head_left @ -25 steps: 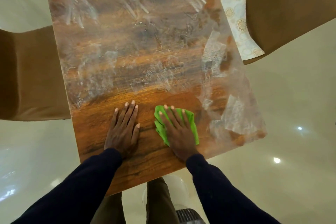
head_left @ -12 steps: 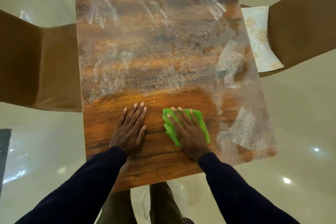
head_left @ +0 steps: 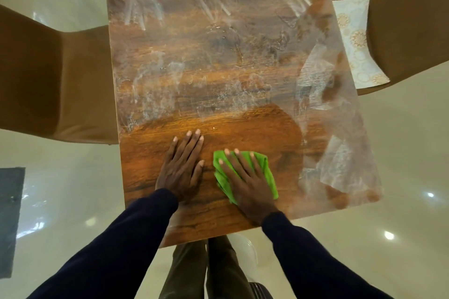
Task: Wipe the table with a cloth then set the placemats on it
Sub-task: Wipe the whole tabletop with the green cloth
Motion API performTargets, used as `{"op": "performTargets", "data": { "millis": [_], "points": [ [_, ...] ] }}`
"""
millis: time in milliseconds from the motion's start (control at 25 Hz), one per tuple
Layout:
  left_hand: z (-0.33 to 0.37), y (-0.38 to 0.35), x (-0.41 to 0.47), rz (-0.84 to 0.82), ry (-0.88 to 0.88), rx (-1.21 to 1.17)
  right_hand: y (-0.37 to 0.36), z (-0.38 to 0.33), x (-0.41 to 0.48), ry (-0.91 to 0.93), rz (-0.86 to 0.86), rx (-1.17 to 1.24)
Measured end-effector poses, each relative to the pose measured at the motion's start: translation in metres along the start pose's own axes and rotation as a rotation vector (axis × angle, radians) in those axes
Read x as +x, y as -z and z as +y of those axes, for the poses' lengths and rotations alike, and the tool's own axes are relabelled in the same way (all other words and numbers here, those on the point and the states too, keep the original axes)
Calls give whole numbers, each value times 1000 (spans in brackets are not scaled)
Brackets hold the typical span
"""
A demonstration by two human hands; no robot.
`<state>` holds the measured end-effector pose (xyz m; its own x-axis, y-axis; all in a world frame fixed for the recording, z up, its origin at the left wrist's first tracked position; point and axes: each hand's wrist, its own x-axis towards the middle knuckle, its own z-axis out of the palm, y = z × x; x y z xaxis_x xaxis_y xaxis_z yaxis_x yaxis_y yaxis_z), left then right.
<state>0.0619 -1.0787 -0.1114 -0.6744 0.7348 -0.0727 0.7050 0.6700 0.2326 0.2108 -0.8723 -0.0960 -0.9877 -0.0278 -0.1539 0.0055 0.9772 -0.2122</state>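
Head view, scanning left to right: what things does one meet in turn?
brown chair → left hand flat on the table → green cloth → patterned placemat

Both arms reach forward in dark sleeves, with the wrists bare. The left hand point(head_left: 181, 167) lies flat, palm down, fingers straight and close together, thumb out to the side. The right hand point(head_left: 245, 179) lies just beside it, palm down, fingers spread; its little finger is hard to make out.
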Motion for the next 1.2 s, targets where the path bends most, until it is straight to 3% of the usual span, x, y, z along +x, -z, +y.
{"op": "performTargets", "data": {
  "millis": [80,200,320,400,480,600,680,800,880,920,1000,1120,1200],
  "points": [
    [1,2,2,-16,12,-13,2,39,-37,0,30,-32],
    [4,1,-1,-21,14,-16,19,84,-26,-374,138,-38],
    [3,2,-4,-18,9,-30,26,56,34,-651,247,12],
    [3,2,-4,-19,8,-34,15,7,46,-584,241,44],
    [4,4,-4,-24,3,-56,-5,-40,13,-364,166,51],
    [5,5,-5,-11,-13,-91,-25,-38,-70,-185,119,22],
    [5,5,-8,-2,-12,-132,-19,11,-107,-303,115,-73],
    [26,2,-9,-3,-19,-194,10,88,-97,-645,177,-89],
    [51,-4,-5,-16,-52,-223,25,98,-56,-837,229,-13],
    [65,-8,-1,-16,-65,-231,25,90,-37,-850,232,14],
    [93,-15,12,-13,-58,-240,17,56,-24,-684,193,19],
    [127,-25,27,-4,-45,-241,-3,32,-87,-342,75,-6],
    [140,-28,38,-6,7,-238,-2,72,-125,-338,104,-13]
  ]
}}
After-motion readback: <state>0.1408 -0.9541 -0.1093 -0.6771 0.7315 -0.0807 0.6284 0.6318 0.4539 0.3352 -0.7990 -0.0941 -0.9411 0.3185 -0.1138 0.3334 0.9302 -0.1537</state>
